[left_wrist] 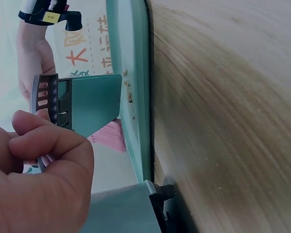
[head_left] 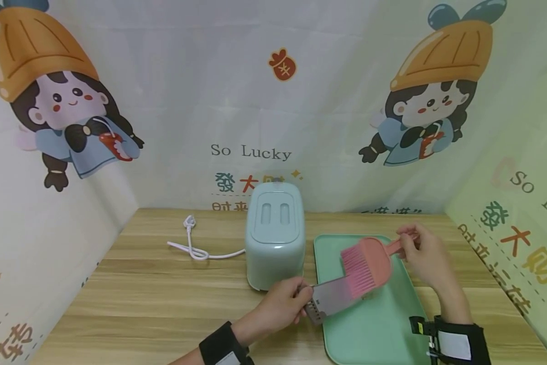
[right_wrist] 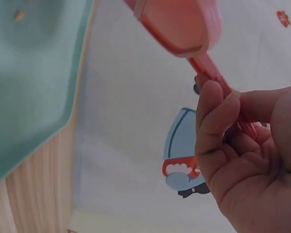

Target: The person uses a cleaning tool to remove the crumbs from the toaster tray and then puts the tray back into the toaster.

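Note:
In the head view my left hand (head_left: 279, 305) pinches the grey slotted end of a toaster crumb tray (head_left: 332, 295), its metal plate reaching over a green tray (head_left: 383, 329). My right hand (head_left: 427, 256) grips the thin handle of a pink brush (head_left: 377, 261). The brush's bristles (head_left: 356, 268) touch the plate's far end, or hang just over it. Small crumbs (left_wrist: 127, 90) lie on the green tray below the plate in the left wrist view. The right wrist view shows the right fingers curled round the brush handle (right_wrist: 211, 68).
A pale green toaster (head_left: 275, 238) stands left of the green tray, close to my left hand. Its white cord and plug (head_left: 195, 248) lie on the wooden table (head_left: 163, 304) to the left. A printed cloth (head_left: 337, 116) hangs behind the table and along its sides.

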Available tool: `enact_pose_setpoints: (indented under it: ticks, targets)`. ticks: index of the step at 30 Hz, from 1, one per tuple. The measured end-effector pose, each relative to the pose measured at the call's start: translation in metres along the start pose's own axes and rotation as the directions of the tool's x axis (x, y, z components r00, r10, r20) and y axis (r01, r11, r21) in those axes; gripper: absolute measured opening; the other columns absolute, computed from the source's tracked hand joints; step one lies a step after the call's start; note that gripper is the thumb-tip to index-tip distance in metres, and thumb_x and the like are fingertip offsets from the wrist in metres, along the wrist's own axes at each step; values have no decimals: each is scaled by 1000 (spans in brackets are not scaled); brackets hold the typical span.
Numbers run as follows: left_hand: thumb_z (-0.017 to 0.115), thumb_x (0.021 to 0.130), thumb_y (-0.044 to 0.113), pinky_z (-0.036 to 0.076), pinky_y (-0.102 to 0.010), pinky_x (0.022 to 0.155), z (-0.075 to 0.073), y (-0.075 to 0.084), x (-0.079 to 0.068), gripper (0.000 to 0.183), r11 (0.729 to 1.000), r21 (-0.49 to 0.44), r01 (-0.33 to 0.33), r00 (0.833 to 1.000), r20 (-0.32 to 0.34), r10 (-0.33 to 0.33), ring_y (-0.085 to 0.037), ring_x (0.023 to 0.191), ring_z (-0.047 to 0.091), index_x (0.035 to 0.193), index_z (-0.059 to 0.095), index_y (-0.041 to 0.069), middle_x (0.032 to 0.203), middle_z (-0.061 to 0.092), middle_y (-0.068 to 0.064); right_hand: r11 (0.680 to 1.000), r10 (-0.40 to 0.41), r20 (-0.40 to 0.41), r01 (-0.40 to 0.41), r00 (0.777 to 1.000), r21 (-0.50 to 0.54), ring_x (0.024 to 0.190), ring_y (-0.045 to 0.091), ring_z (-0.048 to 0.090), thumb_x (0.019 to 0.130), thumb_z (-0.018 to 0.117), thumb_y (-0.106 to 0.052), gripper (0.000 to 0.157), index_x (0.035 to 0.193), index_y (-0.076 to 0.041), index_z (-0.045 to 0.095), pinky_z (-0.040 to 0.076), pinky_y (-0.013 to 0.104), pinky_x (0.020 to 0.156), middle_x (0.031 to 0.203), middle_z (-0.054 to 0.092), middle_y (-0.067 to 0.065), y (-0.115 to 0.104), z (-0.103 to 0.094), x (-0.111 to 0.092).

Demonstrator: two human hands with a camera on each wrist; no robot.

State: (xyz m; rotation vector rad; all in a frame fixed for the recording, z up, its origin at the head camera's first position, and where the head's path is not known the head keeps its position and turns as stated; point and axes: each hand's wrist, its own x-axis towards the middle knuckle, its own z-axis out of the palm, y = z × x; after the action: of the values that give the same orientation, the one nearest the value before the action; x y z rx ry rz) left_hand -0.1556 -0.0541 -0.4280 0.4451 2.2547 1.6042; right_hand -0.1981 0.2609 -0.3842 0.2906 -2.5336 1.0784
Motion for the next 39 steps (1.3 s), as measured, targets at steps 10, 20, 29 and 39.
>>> enact_pose_setpoints:
  ticks: [10, 20, 29, 39]
  targets:
    - [49, 100, 26, 38, -23, 43, -2, -1, 2, 18, 1000, 25, -14, 1000, -5, 15, -11, 52, 50, 99, 61, 13, 68, 58, 1, 996, 94, -205, -94, 974, 9, 56, 16, 62, 100, 43, -14, 23, 107, 2, 58, 50, 23, 45, 74, 63, 16, 7, -11, 2]
    - [49, 101, 26, 39, -23, 44, -1, 1, 1, 17, 1000, 14, -13, 1000, -12, 13, -11, 52, 50, 97, 60, 13, 68, 58, 0, 989, 59, -251, -90, 966, -113, 53, 15, 60, 98, 47, -14, 19, 103, -1, 61, 43, 22, 37, 71, 65, 11, 1, 0, 6]
    - [50, 100, 27, 38, -23, 44, -1, 0, 2, 17, 1000, 19, -12, 999, -30, 13, -11, 52, 50, 96, 61, 14, 68, 58, 0, 991, 19, -260, -52, 965, -122, 52, 11, 57, 98, 47, -12, 19, 104, -1, 61, 40, 23, 36, 69, 64, 11, -1, -10, 2]
    - [52, 99, 26, 39, -22, 44, 1, 3, 1, 17, 1000, 12, -28, 997, -67, 29, -12, 52, 51, 96, 62, 13, 69, 59, 0, 984, -98, -304, 45, 948, -175, 51, 11, 54, 96, 52, -12, 14, 102, -4, 63, 38, 22, 37, 67, 63, 4, -2, 2, 6]
